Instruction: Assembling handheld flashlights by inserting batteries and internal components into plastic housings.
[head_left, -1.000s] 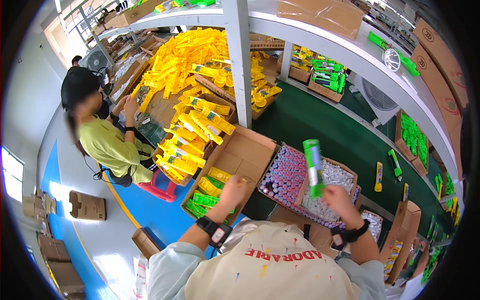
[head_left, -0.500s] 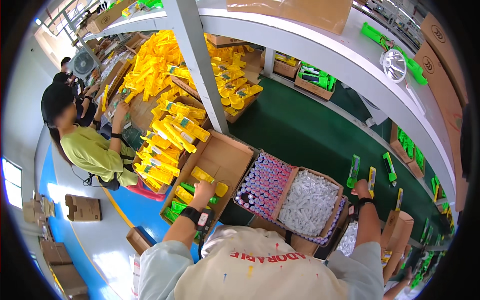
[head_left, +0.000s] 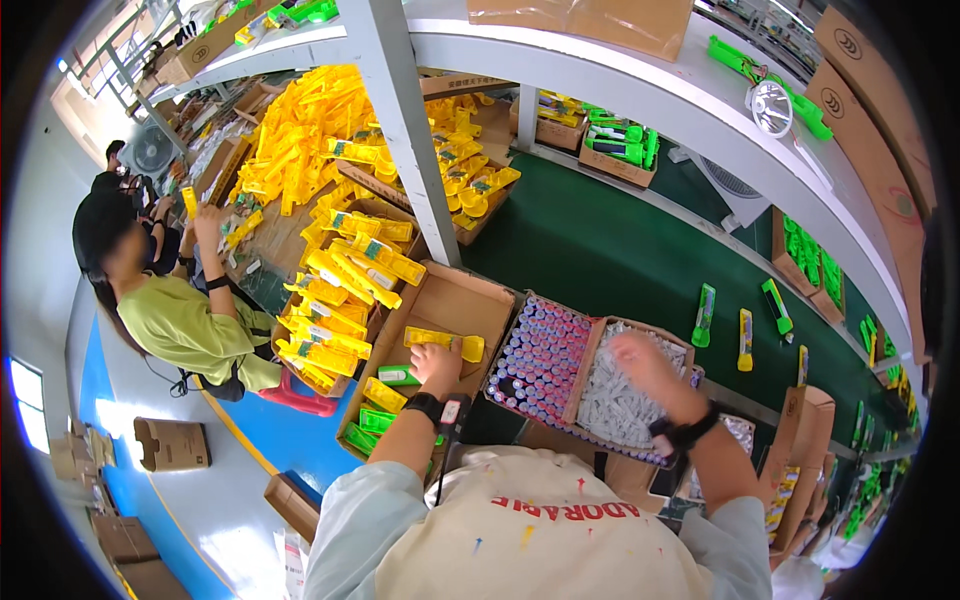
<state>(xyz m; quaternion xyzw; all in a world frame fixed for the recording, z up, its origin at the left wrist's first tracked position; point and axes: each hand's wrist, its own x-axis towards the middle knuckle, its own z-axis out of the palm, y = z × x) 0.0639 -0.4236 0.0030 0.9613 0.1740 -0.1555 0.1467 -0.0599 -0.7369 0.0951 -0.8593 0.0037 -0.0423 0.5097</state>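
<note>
Bright window (head_left: 28, 405) light, floor (head_left: 235, 545) glare, fisheye-bent edges

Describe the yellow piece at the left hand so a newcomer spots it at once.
Find the tall gray shelf post; just below its foot in the picture sits an open cardboard box. There, the left hand touches the long yellow piece. Unlike the green piece and second yellow piece nearby, it lies highest in the picture.

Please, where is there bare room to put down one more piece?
Free: the green surface between the grey post, the small cylinders and a green casing; also the far end of the open carton, beyond the yellow casing at the left hand. Crowded: the carton's near end, the cylinders, the white pieces by the right hand.
</note>
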